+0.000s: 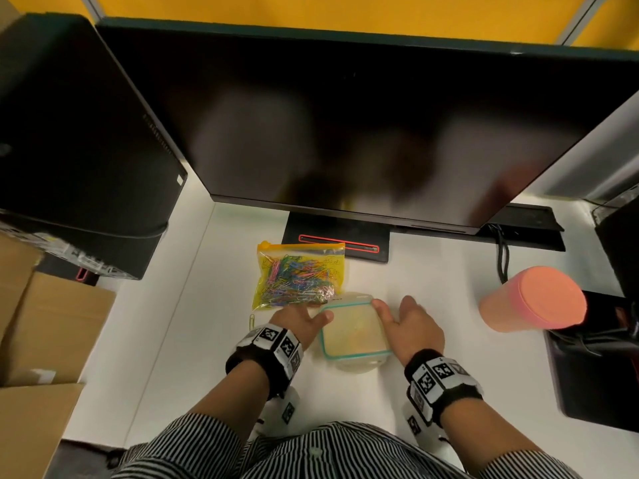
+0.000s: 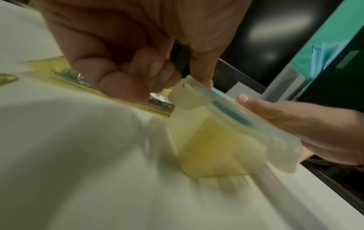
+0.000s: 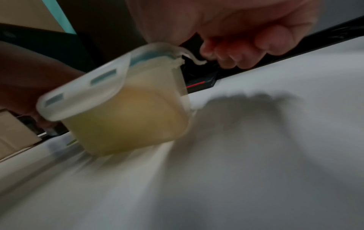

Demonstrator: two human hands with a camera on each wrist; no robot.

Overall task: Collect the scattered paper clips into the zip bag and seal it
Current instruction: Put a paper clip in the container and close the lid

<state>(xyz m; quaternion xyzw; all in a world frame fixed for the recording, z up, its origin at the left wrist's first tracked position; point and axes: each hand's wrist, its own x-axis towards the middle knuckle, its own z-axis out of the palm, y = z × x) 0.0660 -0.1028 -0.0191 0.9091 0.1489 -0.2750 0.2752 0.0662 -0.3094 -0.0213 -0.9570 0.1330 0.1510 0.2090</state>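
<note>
A yellow zip bag (image 1: 301,276) full of coloured paper clips lies flat on the white desk (image 1: 432,271), its slider at the zip's left end. One loose yellow paper clip (image 1: 252,319) lies left of my left wrist. Between my hands is a translucent lidded container (image 1: 354,331) with a teal seal. My left hand (image 1: 311,318) grips its far left corner, thumb on the lid (image 2: 226,101) and fingers curled by the latch flap. My right hand (image 1: 390,311) grips the far right corner, fingers curled near the flap (image 3: 197,60). The container (image 3: 128,112) looks tilted and blurred.
A large dark monitor (image 1: 345,126) stands behind on a black stand (image 1: 337,243). A pink lidded cup (image 1: 532,299) is at the right, with black items beyond it. Cardboard boxes (image 1: 52,323) and a black computer case (image 1: 79,140) are at the left.
</note>
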